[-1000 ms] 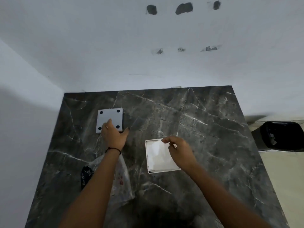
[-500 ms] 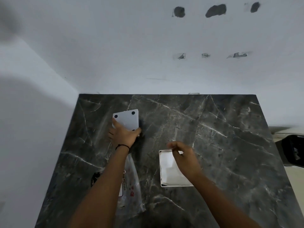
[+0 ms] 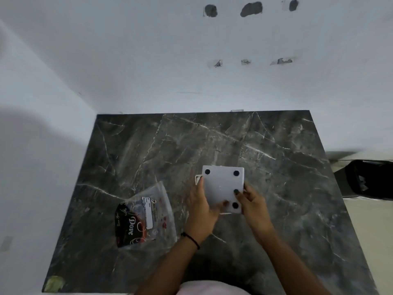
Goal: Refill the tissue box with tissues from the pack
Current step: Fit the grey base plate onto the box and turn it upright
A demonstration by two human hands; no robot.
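On dark marble table (image 3: 148, 150), corner, white walls (image 3: 127, 60).

Walls: white wall (image 3: 148, 60), meeting in a corner at the left, with dark patched holes (image 3: 251, 9) high up.
Table: dark marble top (image 3: 276, 188) with pale veins, pushed against the wall.
Right side: black bin (image 3: 370, 177) on a light floor (image 3: 374, 241).

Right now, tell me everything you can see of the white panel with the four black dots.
The white panel is square, flat and smooth, plastic by its look, with a round black pad near each corner. It is held roughly level over the open tissue box, hiding most of it. The left hand grips its left and near edges, the right hand its right edge.
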